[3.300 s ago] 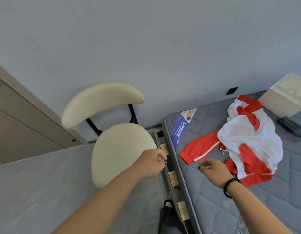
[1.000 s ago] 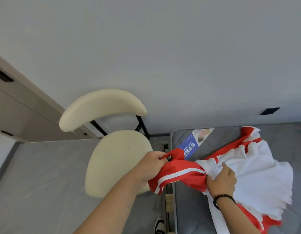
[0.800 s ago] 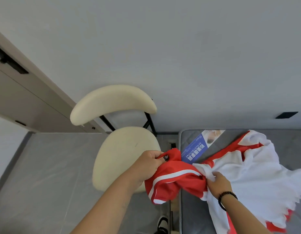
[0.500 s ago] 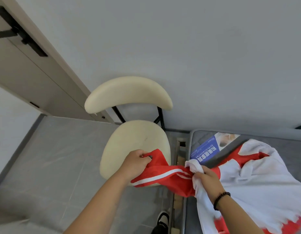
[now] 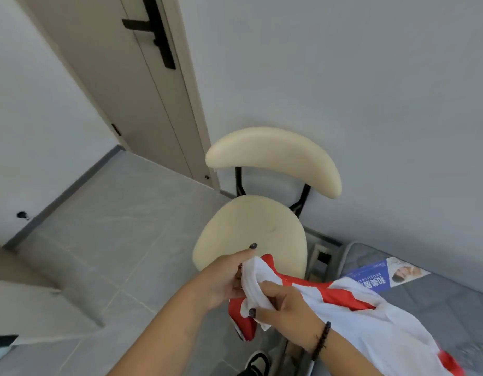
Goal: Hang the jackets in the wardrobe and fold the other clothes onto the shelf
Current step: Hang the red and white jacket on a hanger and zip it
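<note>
Both hands are clamped on one red and white jacket (image 5: 351, 308), close together in the near middle of the scene. The left hand (image 5: 224, 278) has its fingers curled round a bunched white edge of the cloth, with its forefinger stretched out straight toward the far side, its dark-painted nail showing above the fabric. The right hand (image 5: 286, 302) sits just right of it and a little nearer, fingers and thumb closed round the same white fold; a dark bead bracelet (image 5: 320, 340) circles that wrist. The two hands almost touch, with only the gathered cloth between them.

From the hands the jacket trails off to the right and nearer, lying over the grey quilted mattress (image 5: 435, 297); a red cuff or hem hangs down below the hands. One jacket is in view, and two hands.

One cream chair (image 5: 251, 232) with a curved backrest stands just beyond the hands, against the pale wall. One blue and white label (image 5: 381, 275) lies on the mattress, just past the jacket. One beige door (image 5: 126, 85) with a black handle stands at the far left. A single shoe (image 5: 258, 360) shows on the grey tiled floor (image 5: 104, 240) at the near edge.
</note>
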The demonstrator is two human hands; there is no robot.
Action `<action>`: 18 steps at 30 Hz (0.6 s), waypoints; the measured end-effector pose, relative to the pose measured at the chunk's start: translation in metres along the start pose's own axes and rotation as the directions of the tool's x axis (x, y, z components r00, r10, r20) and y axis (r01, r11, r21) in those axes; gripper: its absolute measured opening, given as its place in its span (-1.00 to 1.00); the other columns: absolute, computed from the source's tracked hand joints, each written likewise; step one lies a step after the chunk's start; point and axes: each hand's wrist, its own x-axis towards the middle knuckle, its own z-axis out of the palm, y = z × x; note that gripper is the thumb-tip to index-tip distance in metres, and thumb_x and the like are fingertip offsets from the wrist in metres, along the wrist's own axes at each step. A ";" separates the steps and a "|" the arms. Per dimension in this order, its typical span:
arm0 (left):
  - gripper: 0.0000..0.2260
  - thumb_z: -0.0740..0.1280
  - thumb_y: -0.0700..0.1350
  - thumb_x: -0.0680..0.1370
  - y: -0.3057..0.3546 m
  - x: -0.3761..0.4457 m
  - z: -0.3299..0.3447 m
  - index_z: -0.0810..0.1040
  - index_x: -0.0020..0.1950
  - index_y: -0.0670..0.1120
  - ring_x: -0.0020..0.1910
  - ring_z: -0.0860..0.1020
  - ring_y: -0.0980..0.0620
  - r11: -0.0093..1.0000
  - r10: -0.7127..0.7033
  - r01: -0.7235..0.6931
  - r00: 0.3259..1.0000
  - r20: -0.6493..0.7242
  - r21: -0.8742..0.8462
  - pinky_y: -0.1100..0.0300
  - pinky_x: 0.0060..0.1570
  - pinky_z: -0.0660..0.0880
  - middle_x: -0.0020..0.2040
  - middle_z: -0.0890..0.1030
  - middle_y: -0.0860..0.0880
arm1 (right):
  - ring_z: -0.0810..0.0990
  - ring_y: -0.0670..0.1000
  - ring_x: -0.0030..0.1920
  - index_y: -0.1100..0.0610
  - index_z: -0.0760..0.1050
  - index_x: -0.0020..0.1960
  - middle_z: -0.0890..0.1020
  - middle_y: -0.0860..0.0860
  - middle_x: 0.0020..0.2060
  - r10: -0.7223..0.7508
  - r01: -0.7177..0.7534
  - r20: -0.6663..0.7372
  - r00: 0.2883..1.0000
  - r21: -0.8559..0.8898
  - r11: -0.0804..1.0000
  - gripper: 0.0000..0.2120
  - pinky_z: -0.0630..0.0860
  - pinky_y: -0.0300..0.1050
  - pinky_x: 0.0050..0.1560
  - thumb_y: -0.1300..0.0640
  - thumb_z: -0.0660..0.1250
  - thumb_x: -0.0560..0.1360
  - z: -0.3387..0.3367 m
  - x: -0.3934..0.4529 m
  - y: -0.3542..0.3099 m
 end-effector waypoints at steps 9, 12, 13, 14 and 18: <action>-0.79 0.20 -0.20 0.62 -0.065 -0.104 -0.122 0.63 0.09 -0.09 -0.04 0.64 -0.01 0.961 0.268 -0.273 0.899 -0.347 0.036 0.11 -0.02 0.55 0.00 0.70 -0.12 | 0.61 -0.06 -0.07 0.14 0.65 0.02 0.69 0.10 -0.07 0.000 -0.001 0.188 0.982 0.006 1.000 -0.70 0.49 -0.19 0.02 0.45 0.33 0.43 0.145 0.022 -0.033; -0.76 0.18 -0.27 0.59 -0.093 -0.146 -0.158 0.65 -0.06 -0.12 -0.16 0.65 0.04 0.926 0.319 -0.373 0.863 -0.392 -0.066 0.24 -0.20 0.53 -0.12 0.70 -0.11 | 0.64 0.07 -0.10 0.22 0.64 -0.09 0.70 0.10 -0.17 -0.066 0.065 0.024 0.998 0.053 0.997 -0.67 0.54 -0.15 -0.01 0.56 0.25 0.40 0.191 0.027 -0.047; -0.77 0.19 -0.27 0.55 -0.102 -0.161 -0.170 0.64 -0.11 -0.13 -0.20 0.64 0.04 0.914 0.334 -0.397 0.850 -0.408 -0.079 0.25 -0.23 0.52 -0.17 0.69 -0.11 | 0.64 0.05 -0.12 0.18 0.63 -0.09 0.70 0.05 -0.20 -0.100 0.102 -0.047 0.994 0.037 0.994 -0.68 0.54 -0.18 -0.04 0.54 0.28 0.40 0.208 0.027 -0.051; -0.80 0.21 -0.25 0.52 -0.111 -0.177 -0.182 0.63 -0.13 -0.14 -0.23 0.63 0.04 0.904 0.345 -0.418 0.835 -0.428 -0.088 0.24 -0.25 0.51 -0.20 0.67 -0.10 | 0.63 -0.01 -0.15 0.11 0.61 -0.06 0.69 -0.01 -0.20 -0.142 0.142 -0.112 0.984 -0.008 0.990 -0.68 0.53 -0.25 -0.09 0.49 0.32 0.39 0.226 0.026 -0.055; -0.84 0.33 -0.08 0.52 -0.149 -0.244 -0.230 0.61 -0.11 -0.16 -0.24 0.60 0.00 0.859 0.384 -0.495 0.791 -0.476 -0.129 0.18 -0.22 0.52 -0.21 0.63 -0.13 | 0.51 -0.20 0.03 -0.15 0.44 0.19 0.52 -0.25 0.04 -0.248 0.229 -0.052 0.967 -0.245 0.942 -0.52 0.44 -0.35 -0.02 0.21 0.47 0.36 0.300 0.018 -0.058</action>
